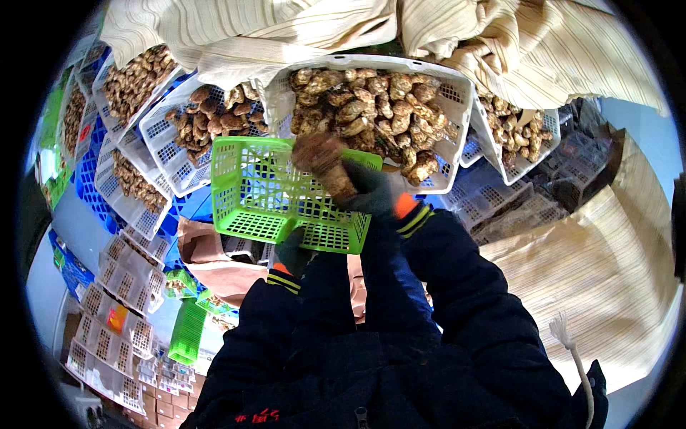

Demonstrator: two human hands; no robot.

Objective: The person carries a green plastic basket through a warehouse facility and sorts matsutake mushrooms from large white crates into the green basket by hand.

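Over the green basket [268, 226], a big brown mushroom [319, 157] sits in the right hand [368, 191]. Fingers closed around the stem, cap pointing up and left, away from the palm. Cap overlaps the basket's far rim in view; height above the basket floor, can't tell. Cap slightly blurred.

Left hand [293, 255] grips the basket at its near wall, thumb up against the mesh, remaining fingers mostly hidden. Basket tilted, open side facing up toward the head. Both hands in dark gloves with orange cuffs; sleeves dark with yellow stripes at the wrist.

Directly beyond the basket: large white crate [461, 161] with a heap of mushrooms [371, 107], pale and brown mixed. Just left of it, another white crate [158, 136] with fewer, browner ones [207, 129]. To the right, a smaller-looking white crate [525, 168], also partly filled. More loaded crates further left, smaller pieces [139, 82] in the far one. Blue pallet [89, 179] shows between crates there.

Striped cream cloth [307, 32] drapes across the far edge of the big crate; similar striped sheet [593, 264] spreads at right. Lower left: nested green baskets [187, 332] beside white crates [118, 322].
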